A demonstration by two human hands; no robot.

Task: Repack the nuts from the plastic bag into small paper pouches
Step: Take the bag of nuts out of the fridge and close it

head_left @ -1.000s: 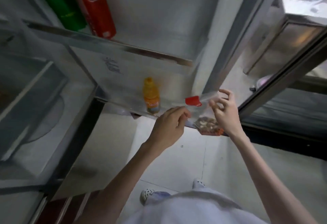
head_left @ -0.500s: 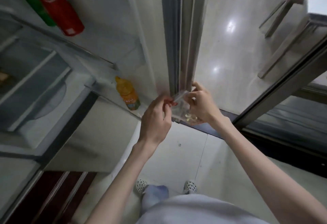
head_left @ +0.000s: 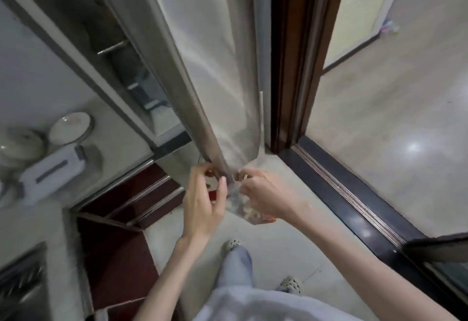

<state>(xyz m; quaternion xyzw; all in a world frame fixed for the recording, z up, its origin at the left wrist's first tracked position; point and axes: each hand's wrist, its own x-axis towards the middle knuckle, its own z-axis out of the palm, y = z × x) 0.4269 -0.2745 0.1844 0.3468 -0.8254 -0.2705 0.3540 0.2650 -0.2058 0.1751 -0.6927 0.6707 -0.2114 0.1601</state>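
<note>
kitchen floor [head_left: 276, 249] is showing below; left hand [head_left: 202, 209] and right hand [head_left: 266, 199] are both pinching the plastic bag [head_left: 243, 206] top, best kept upright while opening.

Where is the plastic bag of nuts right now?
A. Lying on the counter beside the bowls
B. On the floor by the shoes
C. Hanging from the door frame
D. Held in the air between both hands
D: the plastic bag is off every surface, with the left hand and right hand gripping it above the floor.
</note>
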